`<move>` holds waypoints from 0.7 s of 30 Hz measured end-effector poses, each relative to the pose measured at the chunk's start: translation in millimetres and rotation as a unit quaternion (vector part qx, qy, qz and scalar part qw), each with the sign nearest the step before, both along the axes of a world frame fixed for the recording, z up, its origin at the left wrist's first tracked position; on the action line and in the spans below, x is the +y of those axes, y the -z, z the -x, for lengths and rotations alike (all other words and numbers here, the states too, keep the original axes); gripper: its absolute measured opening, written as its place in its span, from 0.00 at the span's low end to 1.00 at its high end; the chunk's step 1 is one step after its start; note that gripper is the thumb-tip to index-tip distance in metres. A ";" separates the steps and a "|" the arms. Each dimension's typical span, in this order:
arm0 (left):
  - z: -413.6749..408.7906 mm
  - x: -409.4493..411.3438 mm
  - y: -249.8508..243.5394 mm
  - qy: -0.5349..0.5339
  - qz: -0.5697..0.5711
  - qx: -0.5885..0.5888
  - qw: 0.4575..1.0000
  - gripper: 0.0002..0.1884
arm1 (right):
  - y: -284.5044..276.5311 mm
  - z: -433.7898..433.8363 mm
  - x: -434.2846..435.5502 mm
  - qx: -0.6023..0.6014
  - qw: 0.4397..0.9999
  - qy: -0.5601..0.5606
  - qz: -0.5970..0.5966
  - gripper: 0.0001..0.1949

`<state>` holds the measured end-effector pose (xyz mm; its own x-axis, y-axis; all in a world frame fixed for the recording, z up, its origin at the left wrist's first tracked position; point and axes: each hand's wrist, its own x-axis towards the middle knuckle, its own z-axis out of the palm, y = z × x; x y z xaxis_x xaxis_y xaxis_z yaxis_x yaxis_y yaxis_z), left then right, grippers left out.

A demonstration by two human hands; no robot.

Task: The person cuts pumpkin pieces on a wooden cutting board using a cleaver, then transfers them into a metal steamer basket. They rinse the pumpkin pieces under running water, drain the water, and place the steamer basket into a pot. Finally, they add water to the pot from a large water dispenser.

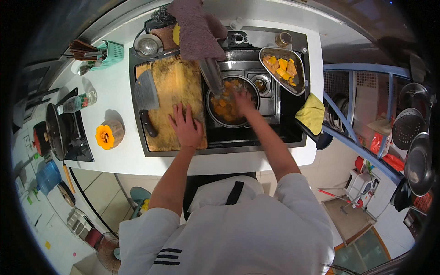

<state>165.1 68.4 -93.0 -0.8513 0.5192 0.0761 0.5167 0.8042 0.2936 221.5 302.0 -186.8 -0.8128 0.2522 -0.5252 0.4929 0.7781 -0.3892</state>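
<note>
My left hand [186,128] rests flat on a stained wooden cutting board [184,86], fingers spread and holding nothing. To its left on the board lies a cleaver [147,91] with a dark handle. My right hand [244,103] reaches into a round metal pot [233,125] in the sink. Orange pumpkin pieces [221,105] sit in water there, beneath a metal faucet [211,77]. Motion blur and splashing hide the right fingertips, so a grip on any piece cannot be made out.
A strainer basket [298,88] of cut pumpkin stands at the sink's back right, near a yellow cloth [310,113]. On the left counter are a cut pumpkin [111,135], a plastic bottle [78,102] and a stove [80,144]. A purple towel [197,31] hangs over the faucet.
</note>
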 end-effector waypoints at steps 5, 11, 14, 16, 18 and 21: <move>6.4 8.3 -1.1 0.025 -0.002 -0.008 1.000 0.31 | 114.2 -44.2 -36.8 0.040 0.981 0.012 -0.191 0.31; 1.5 -2.4 4.3 0.005 0.013 0.003 1.000 0.31 | 33.1 -2.9 -7.1 -0.038 0.976 0.183 0.108 0.23; 1.7 -1.6 3.6 0.009 0.011 0.000 1.000 0.31 | 34.5 -7.8 12.3 -0.063 0.970 0.210 0.107 0.33; 1.7 0.9 3.8 0.008 0.002 0.001 1.000 0.31 | 41.1 -18.7 17.2 0.023 0.968 0.206 0.140 0.38; 2.2 0.3 2.6 0.008 0.006 -0.003 1.000 0.31 | 37.7 -18.0 14.3 0.064 0.974 0.187 0.109 0.46; 0.2 -1.4 3.2 0.004 0.002 -0.002 1.000 0.31 | 17.3 9.3 -8.9 0.030 0.992 0.124 0.000 0.55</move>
